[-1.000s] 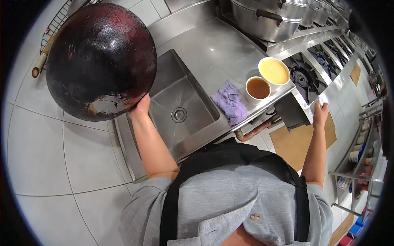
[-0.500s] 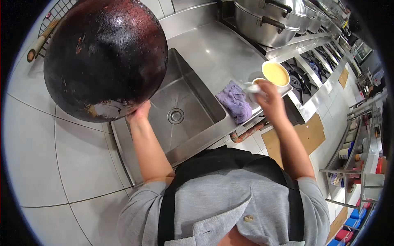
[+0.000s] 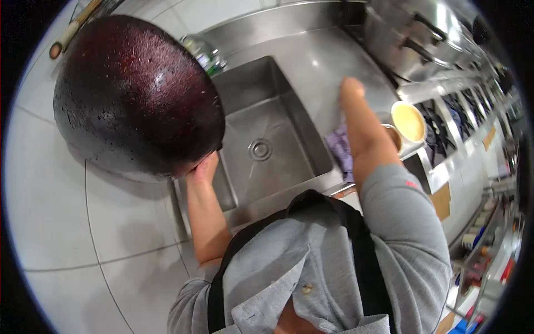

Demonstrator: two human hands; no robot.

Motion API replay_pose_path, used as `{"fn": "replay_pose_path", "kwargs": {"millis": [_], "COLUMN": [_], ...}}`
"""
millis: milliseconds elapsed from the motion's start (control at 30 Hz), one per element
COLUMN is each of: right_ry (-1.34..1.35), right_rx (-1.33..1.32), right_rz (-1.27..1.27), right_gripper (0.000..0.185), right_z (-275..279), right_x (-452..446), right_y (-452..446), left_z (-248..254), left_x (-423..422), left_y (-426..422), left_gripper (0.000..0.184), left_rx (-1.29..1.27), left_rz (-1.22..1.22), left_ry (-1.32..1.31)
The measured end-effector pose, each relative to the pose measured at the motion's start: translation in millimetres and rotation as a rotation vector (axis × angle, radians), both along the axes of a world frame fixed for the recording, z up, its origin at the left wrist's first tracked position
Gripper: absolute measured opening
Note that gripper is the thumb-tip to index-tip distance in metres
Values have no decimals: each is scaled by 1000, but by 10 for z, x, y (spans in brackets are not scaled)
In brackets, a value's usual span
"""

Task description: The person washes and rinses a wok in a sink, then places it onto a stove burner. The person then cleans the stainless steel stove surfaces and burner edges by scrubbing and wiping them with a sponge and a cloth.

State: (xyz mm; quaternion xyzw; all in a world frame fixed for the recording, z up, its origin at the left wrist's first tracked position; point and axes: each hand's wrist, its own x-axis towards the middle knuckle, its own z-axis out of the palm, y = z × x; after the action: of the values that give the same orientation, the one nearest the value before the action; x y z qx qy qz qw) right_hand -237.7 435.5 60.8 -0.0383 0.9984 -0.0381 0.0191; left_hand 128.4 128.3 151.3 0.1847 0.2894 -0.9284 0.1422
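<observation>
A large blackened wok [image 3: 139, 100] is tilted up on the left, its sooty, reddish-dark underside turned towards me. My left hand [image 3: 204, 168] is closed on its lower edge; the fingers are mostly hidden behind the metal. Over the steel counter [image 3: 303, 61] my right hand [image 3: 351, 87] reaches out, its fingers hidden and slightly blurred, so I cannot tell what they hold. Beneath the right forearm lies a crumpled purple cloth [image 3: 340, 150], partly covered. Right of that arm stand a white container of yellow contents [image 3: 409, 121] and a second container [image 3: 392, 136], partly hidden.
A steel sink [image 3: 272, 125] with a drain sits between my arms. Bottles [image 3: 203, 54] stand behind the wok, near a wooden handle [image 3: 69, 39]. Large steel pots [image 3: 409, 42] and gas burners [image 3: 439, 131] are at the right. Shelving [image 3: 484, 250] stands farther right.
My right hand has moved from the white containers forward and left over the counter. The wok has tilted and dropped slightly in my left hand. The whole view has shifted.
</observation>
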Motion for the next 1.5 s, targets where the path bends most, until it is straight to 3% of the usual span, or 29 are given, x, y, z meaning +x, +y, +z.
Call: {"fn": "replay_pose_path", "kwargs": {"millis": [67, 133, 167, 233, 333, 367, 400, 433, 467, 500, 600, 667, 700, 767, 833, 867, 933, 1000, 1033, 1100, 1133, 1200, 1233, 1267, 1300, 1367, 1433, 1467, 1500], "right_ry": [-45, -95, -101, 75, 13, 2, -131, -104, -106, -183, -199, -258, -376, -457, -301, -414, -694, -1056, -1037, -528, -423, -306, -380, -431, -463, -710, -667, -698, -742], "right_rx": [-65, -27, -34, -179, -341, -479, -561, -539, -482, -475, -537, -593, -615, -487, -603, -551, -1040, -1462, -1471, -1608, -1532, -1531, -1396, -1246, -1222, -1116, -1034, -1126, -1177], "right_rz": [-93, -36, -24, -2, 312, 450, 523, 720, 747, 769, 836, 777, 739, 813, 735, 851, 509, 569, 543, 318, 253, 253, 228, 360, 526, 617, 753, 718, 636], "right_gripper": [21, 24, 24, 26, 32, 35, 35, 35, 36, 35, 48, 67, 66, 45, 43, 40, 53, 47, 47, 32, 27, 33, 36, 35, 33, 30, 26, 27, 26], "right_z": [66, 10, -83, -190, -35, -218, 41, -106, 248, 428, 405, 369, 447, 739, 259, 611, 550, 381, 289, -4, 43, 10, 32, 26, -52, 89, 145, 169, 306], "right_x": [-223, -459, -568, -800, -804, -910, -655, -680, -313, -139, 1, -10, 19, 115, -86, -32, -109, -163, -151, -10, 223, 804, 1103, 1363, 1580, 2044, 2390, 2525, 2658], "right_y": [3, -120, -272, -594, -1377, -1708, -2023, -2378, -2512, -2711, -3520, -3986, -4080, -3990, -4457, -4151, -3968, -3727, -3621, -3357, -2987, -2280, -1958, -1613, -1304, -678, -188, 21, 224], "left_z": [11, -2, 78, 93, -28, -40, -51, -88, -120, -101, -926, -660, -538, -385, -211, -97, -82, -148, -184, -162, -162, -313, -409, -329, -194, -89, -45, -391, 33], "left_x": [87, 60, 58, 8, -48, -95, -122, -109, -101, -157, 5, -90, -137, -201, -290, -317, -353, -337, -328, -292, -301, -261, -258, -302, -294, -383, -349, -361, -356], "left_y": [17, 67, 132, 183, 138, 162, 171, 148, 113, 87, -490, -252, -170, -79, -31, 20, 17, -87, -142, -141, -139, -256, -340, -232, -193, -224, -260, -584, -179], "left_gripper": [17, 28, 29, 30, 29, 14, 5, 7, 11, 13, 12, 12, 11, 10, 10, 10, 12, 10, 8, 9, 9, 9, 5, 4, 5, 12, 20, 26, 29], "left_rx": [-22, -169, -158, -172, -177, -245, -311, -27, 255, -11, 403, 611, 539, 350, 240, 260, 294, 250, 228, 161, 86, 165, -31, -230, -162, -337, -401, -403, -369], "left_rz": [27, 120, 73, 85, 127, 152, 180, 147, 107, 148, 65, 113, 110, 93, 33, 43, 26, 17, 0, -14, -1, -54, -14, 30, 68, 26, -52, -14, -44], "left_ry": [-26, -55, 40, 76, 138, -30, -198, 31, 260, -16, 293, 378, 352, 243, 158, 152, 128, 143, 137, 118, 118, 161, 154, 153, 32, -120, 28, 163, 45]}}
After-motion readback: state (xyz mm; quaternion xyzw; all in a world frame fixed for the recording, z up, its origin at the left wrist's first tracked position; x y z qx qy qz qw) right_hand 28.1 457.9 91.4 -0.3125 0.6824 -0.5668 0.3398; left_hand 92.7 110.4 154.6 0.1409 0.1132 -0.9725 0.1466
